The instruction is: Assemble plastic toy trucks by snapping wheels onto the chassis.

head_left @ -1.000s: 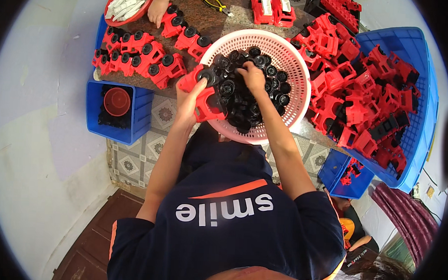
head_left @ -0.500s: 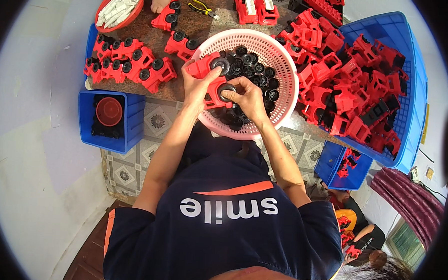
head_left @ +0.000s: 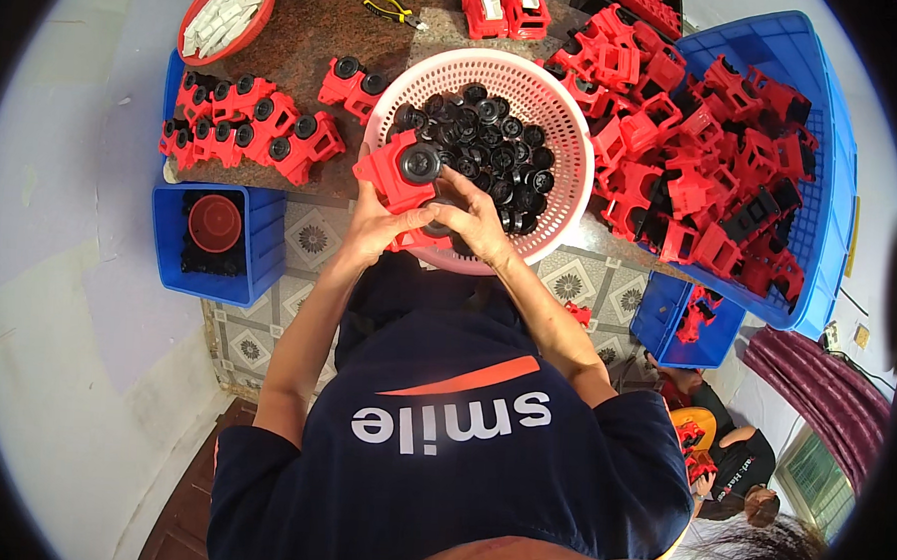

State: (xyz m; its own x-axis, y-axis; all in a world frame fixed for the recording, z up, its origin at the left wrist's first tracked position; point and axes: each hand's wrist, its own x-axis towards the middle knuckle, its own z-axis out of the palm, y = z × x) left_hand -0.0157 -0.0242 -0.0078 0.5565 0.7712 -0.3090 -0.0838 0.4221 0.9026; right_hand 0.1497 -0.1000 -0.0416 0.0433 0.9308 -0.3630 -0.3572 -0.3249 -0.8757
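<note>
Over the near left side of a pink perforated basket (head_left: 577,146), a red toy truck body (head_left: 393,177) is held in both hands. My left hand (head_left: 376,222) wraps round its left side, with the thumb stretched across toward the lower end. My right hand (head_left: 473,219) grips its right side, fingers closed round the lower part. One black wheel (head_left: 420,163) shows on the upper end; a second at the lower end is mostly covered by my fingers. Loose black wheels (head_left: 490,137) fill the basket.
Several wheeled red truck bodies (head_left: 265,122) lie at the left, with yellow-handled pliers (head_left: 395,10) behind. A red bowl (head_left: 266,22) holds white parts. Red bodies overflow a large blue crate (head_left: 826,166) at right. A blue bin (head_left: 270,252) stands lower left. Another person (head_left: 741,463) sits lower right.
The truck body has shifted slightly left and down and tilted, and my right hand has moved round its lower end. Another person's hand and a truck body beside it have left the far left.
</note>
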